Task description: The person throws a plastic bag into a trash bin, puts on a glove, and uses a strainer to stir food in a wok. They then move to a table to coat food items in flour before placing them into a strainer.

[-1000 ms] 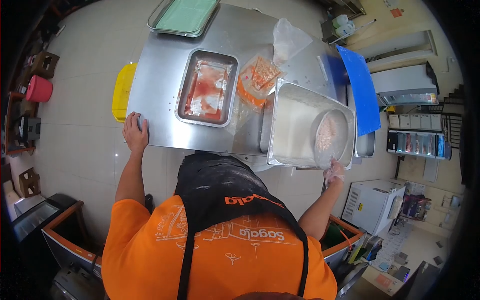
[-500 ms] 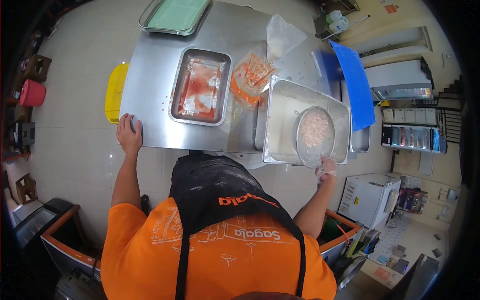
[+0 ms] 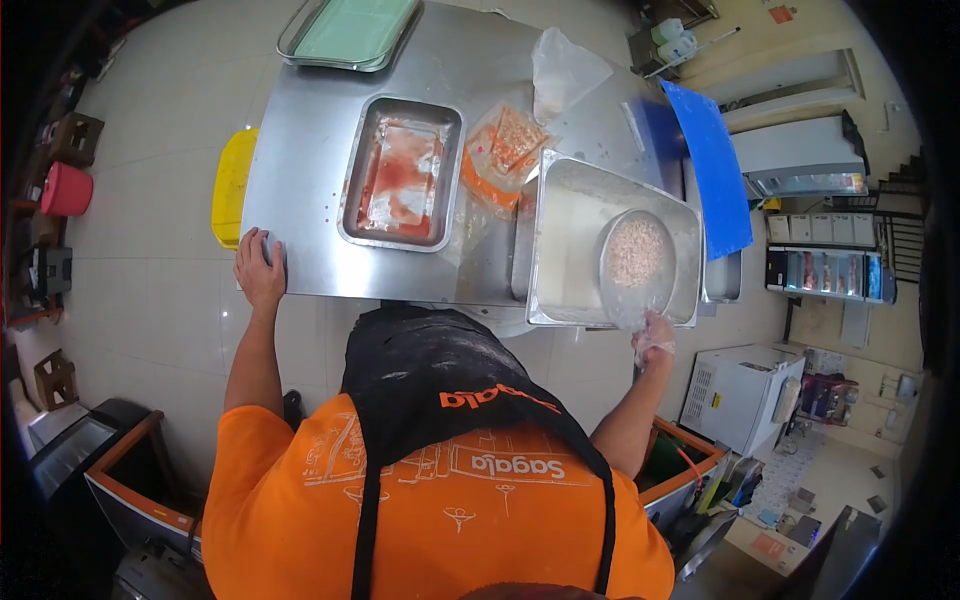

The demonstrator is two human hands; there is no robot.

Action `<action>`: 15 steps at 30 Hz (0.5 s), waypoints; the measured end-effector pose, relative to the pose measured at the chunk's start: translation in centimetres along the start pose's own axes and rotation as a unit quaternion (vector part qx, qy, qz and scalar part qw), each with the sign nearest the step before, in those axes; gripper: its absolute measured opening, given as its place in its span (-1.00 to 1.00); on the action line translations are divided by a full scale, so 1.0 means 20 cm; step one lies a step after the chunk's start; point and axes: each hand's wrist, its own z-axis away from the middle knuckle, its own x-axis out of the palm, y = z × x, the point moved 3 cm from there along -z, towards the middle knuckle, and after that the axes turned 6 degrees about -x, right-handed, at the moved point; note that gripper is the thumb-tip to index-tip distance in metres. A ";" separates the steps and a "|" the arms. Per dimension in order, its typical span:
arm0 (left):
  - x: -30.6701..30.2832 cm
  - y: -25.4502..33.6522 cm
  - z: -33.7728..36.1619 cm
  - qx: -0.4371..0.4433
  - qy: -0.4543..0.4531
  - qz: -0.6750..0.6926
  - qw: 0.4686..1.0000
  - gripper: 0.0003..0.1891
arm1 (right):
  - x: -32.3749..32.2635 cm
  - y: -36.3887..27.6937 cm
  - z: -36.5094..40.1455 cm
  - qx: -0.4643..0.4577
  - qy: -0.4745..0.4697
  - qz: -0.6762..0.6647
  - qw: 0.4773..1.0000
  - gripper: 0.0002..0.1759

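Note:
My right hand (image 3: 655,338), in a clear plastic glove, grips the near end of a round strainer (image 3: 645,292). Small pale pink pieces (image 3: 635,252) lie in the strainer, which is over the right part of a deep steel pan (image 3: 570,312) with whitish contents. My left hand (image 3: 260,268) is bare and rests on the front left corner of the steel table (image 3: 300,160), fingers apart, holding nothing. Between the hands sits a shallow steel tray (image 3: 452,150) with red liquid and residue. Beside the deep pan lies a plastic bag (image 3: 508,145) with orange and pinkish pieces.
A glass dish with a green lid (image 3: 355,30) stands at the far left of the table. A clear bag (image 3: 565,75) lies at the far side. A blue board (image 3: 712,170) is right of the deep pan. A yellow container (image 3: 233,190) is beyond the left edge.
The strainer has shifted slightly to the right over the deep pan, with the pink pieces in it. My left hand remains at the table corner.

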 end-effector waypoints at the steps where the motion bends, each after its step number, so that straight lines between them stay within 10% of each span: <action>1: 0.00 0.00 0.00 0.000 0.000 0.001 1.000 -0.64 | -0.01 0.03 -0.03 -0.008 -0.008 0.008 1.000 -0.86; 5: -0.01 0.00 0.01 0.002 -0.005 0.002 1.000 -0.66 | -0.02 0.04 -0.04 0.007 0.035 -0.152 0.988 -0.83; 15: -0.01 0.01 0.00 0.003 0.004 -0.002 1.000 -0.65 | 0.01 -0.08 0.05 -0.005 0.003 -0.065 0.998 -0.81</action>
